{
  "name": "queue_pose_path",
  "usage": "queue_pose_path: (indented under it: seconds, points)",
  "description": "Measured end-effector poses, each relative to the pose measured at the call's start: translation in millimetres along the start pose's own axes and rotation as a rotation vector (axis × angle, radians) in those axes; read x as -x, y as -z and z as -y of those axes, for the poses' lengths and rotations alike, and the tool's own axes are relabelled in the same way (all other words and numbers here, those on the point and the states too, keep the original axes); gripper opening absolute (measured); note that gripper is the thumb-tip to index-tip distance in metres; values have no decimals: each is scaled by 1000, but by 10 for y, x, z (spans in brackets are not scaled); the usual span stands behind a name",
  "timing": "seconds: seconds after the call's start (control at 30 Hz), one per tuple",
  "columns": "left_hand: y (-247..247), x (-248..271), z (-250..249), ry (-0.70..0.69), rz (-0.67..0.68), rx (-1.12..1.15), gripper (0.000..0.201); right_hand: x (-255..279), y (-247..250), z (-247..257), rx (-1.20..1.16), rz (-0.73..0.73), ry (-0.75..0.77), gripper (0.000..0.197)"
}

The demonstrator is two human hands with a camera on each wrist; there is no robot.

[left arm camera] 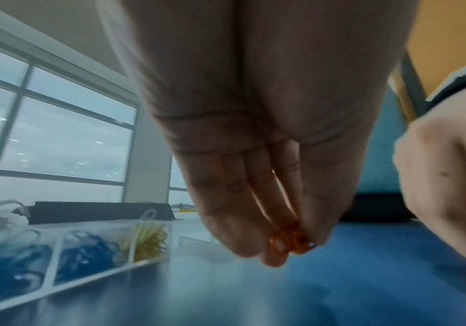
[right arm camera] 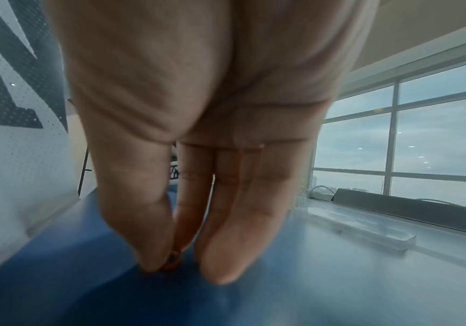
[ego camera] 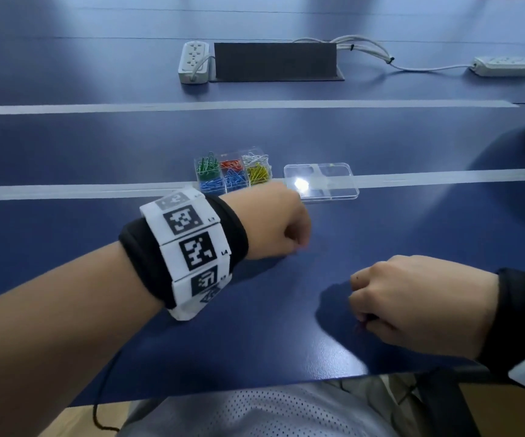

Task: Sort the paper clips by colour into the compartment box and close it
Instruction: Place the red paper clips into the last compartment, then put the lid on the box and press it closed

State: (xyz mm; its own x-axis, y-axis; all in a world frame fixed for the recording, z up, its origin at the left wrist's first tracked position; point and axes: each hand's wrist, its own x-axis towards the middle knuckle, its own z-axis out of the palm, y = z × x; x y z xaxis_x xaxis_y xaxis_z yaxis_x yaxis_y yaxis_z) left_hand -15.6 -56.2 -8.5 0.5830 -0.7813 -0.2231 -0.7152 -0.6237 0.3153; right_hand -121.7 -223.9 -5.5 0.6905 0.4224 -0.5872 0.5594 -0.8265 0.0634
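The clear compartment box (ego camera: 233,171) stands open on the blue table, with green, red, white, blue and yellow paper clips in separate cells. Its clear lid (ego camera: 321,182) lies flat just right of it. My left hand (ego camera: 281,228) hovers in front of the box, fingertips together, and pinches orange-red paper clips (left arm camera: 290,241). My right hand (ego camera: 371,305) is nearer me on the table, thumb and finger pinching a small orange-red clip (right arm camera: 172,262) against the surface. The box front (left arm camera: 59,260) shows blue and yellow clips in the left wrist view.
A grey cable hatch (ego camera: 275,62) sits at the back between two white power strips (ego camera: 193,62) (ego camera: 504,66). Pale tape lines (ego camera: 65,191) cross the table. The table's near edge (ego camera: 255,387) is close to my body.
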Motion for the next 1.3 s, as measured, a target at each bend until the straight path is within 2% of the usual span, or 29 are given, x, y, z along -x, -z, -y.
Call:
queue_pose_path:
  seconds: [0.1,0.17,0.23,0.33,0.43,0.6,0.7,0.83,1.0,1.1,1.23,1.3]
  points:
    - [172,1,157,110,-143,57,21,-51,75,-31,-80,-34,27,18]
    - [278,-7,288,198,-242,94,19,-152,214,-101,-158,-110,25,13]
    - [354,-25,422,303,-324,134,20,-290,425,-195,-273,-257,-24,8]
    - [416,-66,609,449,-370,196,22,-555,791,-303,-423,-474,-112,10]
    - [457,-126,751,550,-370,259,21,-934,1066,-413,-603,-585,-189,15]
    - [504,-244,849,637,-407,317,21,-1437,1351,-451,-629,-645,-323,12]
    - [502,-283,875,667,-443,356,20,-1610,1406,-452,-633,-607,-383,17]
    - [461,-274,918,681,-437,421,18,-1748,1398,-403,-601,-553,-406,23]
    - [439,-126,971,658,-535,486,20,-1704,1376,-422,-570,-558,-397,19]
    - [468,32,1039,654,-459,340,22,-1595,1368,-507,-550,-582,-379,19]
    - [407,222,1131,667,-118,238,82,-1409,1286,-677,-485,-602,-311,18]
    - [353,248,1172,675,-28,182,100,-1298,1222,-800,-468,-566,-292,23]
